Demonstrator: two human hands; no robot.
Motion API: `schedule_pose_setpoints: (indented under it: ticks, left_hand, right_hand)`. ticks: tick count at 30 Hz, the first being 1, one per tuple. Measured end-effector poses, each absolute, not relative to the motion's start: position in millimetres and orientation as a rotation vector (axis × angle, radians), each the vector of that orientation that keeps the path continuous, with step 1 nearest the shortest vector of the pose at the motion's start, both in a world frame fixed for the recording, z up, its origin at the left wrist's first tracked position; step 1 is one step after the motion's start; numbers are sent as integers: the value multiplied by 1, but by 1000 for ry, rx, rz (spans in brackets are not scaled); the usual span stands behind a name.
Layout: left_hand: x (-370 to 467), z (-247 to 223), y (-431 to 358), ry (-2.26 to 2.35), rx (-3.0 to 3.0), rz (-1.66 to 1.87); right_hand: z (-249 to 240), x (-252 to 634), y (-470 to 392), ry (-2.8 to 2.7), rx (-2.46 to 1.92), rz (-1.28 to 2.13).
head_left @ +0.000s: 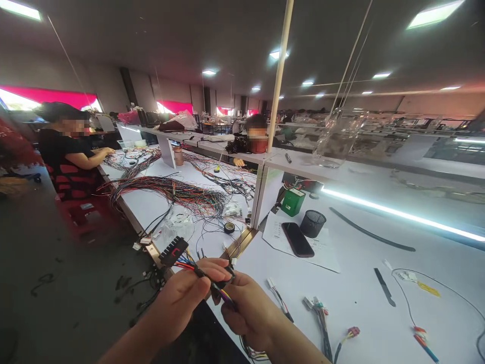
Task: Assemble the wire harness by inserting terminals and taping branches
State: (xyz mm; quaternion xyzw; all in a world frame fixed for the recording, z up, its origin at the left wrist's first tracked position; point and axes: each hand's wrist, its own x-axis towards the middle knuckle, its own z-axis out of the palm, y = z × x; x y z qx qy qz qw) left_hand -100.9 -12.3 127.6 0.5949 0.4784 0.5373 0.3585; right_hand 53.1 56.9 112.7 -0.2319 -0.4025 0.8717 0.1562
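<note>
A black multi-pin connector [174, 251] with a red mark sticks out to the upper left of my hands, and coloured wires run from it. Fingers of my left hand [185, 293] pinch these wires at a black wrapped section just behind the connector. Close beside it, my right hand [248, 308] is closed round the same wire bundle [224, 294], where purple and yellow wires show. A dark piece lies between the fingertips, partly hidden. More wires hang below my right hand over the table's front edge.
A phone [297, 239], mesh cup [312, 223] and green box [293, 201] stand on the right table [364, 278]. Cable ends [322, 323] lie nearer. Leftward, a long wire pile [170, 192] and black tape roll [229, 228] lie beyond the divider. A person [68, 146] sits at left; another is behind the shelf.
</note>
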Motion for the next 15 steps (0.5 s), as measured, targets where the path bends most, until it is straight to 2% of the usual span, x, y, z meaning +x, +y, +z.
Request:
schedule_pose_setpoints:
  ticks: [3, 5, 7, 9, 12, 15]
  left_hand:
    - [-109, 132, -15, 1307, 1726, 1299]
    - [-113, 142, -15, 1475, 1703, 1248]
    - [-114, 151, -14, 1668, 1583, 1225]
    - [-110, 155, -11, 1759, 1466, 1195]
    - [-102, 152, -7, 1662, 1336, 1177]
    - [-96, 141, -5, 1517, 1167, 1256]
  right_hand:
    - [108, 57, 58, -1113, -616, 2514]
    - [108, 59, 58, -1128, -560, 2364]
    - [110, 61, 56, -1338, -520, 2057]
    - [113, 61, 52, -1698, -460, 1600]
    - [113, 56, 48, -2013, -350, 886]
    - [107, 51, 46, -2039, -323, 594]
